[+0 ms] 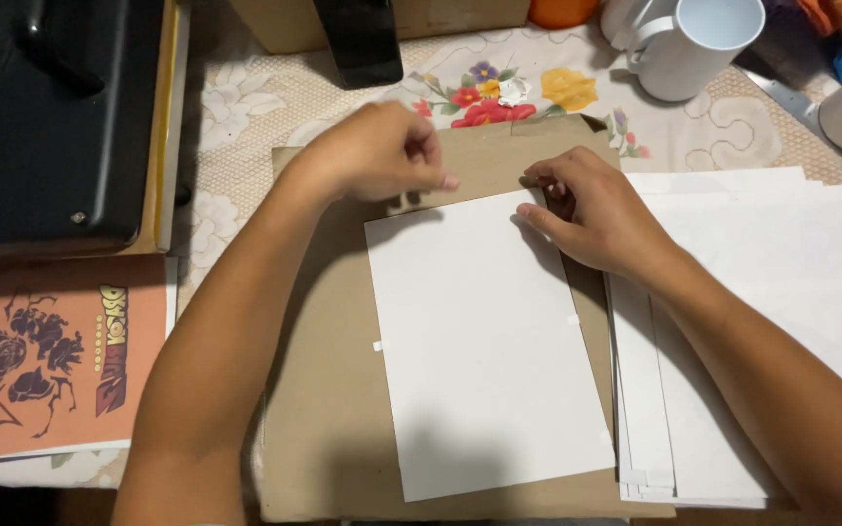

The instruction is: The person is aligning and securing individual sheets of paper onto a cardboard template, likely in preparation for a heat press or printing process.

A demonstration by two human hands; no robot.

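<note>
Lying past an orange print [46,356], a white sheet [484,341] sits on brown card [328,419], its top edge pinned by the left hand [377,151], fingertips pinched together, and the right hand [592,209], fingers curled at the corner as if steadying it, beside a paper stack [782,282].

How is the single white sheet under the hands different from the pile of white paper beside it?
The single white sheet lies alone on the brown cardboard, slightly tilted; the pile of white paper is many sheets, loosely stacked, partly off the cardboard. The left hand and right hand are at the single sheet's top edge; only the right forearm crosses the pile. Small tabs show at the single sheet's sides. Both are blank white.
</note>
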